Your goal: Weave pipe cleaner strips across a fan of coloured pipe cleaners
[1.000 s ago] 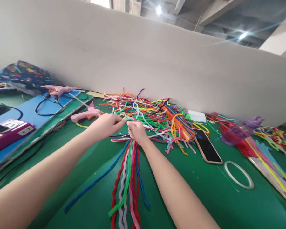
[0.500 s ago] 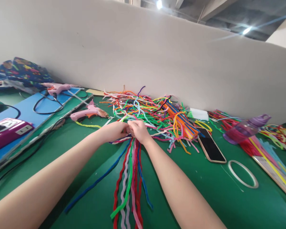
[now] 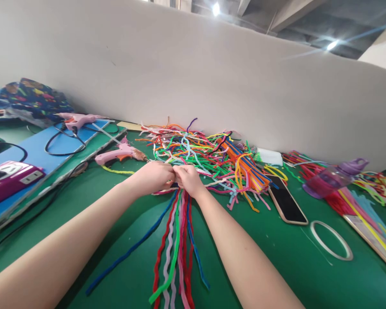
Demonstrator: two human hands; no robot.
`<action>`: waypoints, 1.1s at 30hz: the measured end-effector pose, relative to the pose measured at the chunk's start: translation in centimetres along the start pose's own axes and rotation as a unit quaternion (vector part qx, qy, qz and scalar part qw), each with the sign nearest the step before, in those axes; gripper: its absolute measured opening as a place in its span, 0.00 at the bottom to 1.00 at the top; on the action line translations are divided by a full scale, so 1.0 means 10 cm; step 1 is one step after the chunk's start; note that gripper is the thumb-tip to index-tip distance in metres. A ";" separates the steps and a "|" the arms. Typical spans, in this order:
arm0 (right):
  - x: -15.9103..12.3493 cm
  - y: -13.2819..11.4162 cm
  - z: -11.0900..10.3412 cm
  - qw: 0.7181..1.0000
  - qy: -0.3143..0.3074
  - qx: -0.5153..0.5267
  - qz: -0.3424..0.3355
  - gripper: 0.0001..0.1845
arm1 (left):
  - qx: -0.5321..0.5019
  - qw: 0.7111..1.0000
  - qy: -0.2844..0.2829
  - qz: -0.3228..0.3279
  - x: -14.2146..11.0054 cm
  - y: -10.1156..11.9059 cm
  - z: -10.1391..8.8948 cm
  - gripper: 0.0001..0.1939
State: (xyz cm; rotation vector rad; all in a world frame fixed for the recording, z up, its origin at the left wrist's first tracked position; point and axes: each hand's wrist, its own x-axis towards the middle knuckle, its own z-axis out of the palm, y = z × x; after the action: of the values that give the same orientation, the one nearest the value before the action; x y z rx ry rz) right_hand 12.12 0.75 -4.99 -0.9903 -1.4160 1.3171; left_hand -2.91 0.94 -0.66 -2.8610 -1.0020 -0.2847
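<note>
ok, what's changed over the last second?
The bare left hand has moved right and slightly down, closing up against the bare right hand. Any change of grip is hidden. Unchanged: the fan of multicoloured fuzzy strands, the nearer pink plastic glue gun, the dark-screened rectangular phone.

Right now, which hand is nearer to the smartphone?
Right: the right hand is to the left of the smartphone; the left hand is farther left, beyond the right hand.
</note>
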 end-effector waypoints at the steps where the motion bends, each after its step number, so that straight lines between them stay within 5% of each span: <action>1: 0.00 -0.01 0.00 1.000 -0.005 0.022 -0.004 0.24 | 0.007 1.000 -0.005 0.016 0.00 -0.01 0.01 0.07; 9: -0.02 -0.03 0.01 0.997 -0.022 0.079 -0.006 0.25 | 0.063 0.992 -0.005 0.111 -0.05 -0.13 0.06 0.14; 26: -0.03 -0.02 0.01 0.998 -0.010 0.056 -0.003 0.23 | 0.067 0.996 -0.035 0.052 -0.07 -0.10 -0.07 0.11; 33: -0.03 -0.18 -0.02 0.979 0.037 0.197 0.048 0.24 | 0.092 0.995 -0.018 0.015 0.00 0.09 -0.09 0.09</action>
State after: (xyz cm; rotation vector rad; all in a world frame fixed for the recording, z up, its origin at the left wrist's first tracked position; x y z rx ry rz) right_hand 12.48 0.37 -3.21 -0.8364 -1.0080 1.5422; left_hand -2.44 0.12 0.19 -2.7207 -0.9383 -0.1300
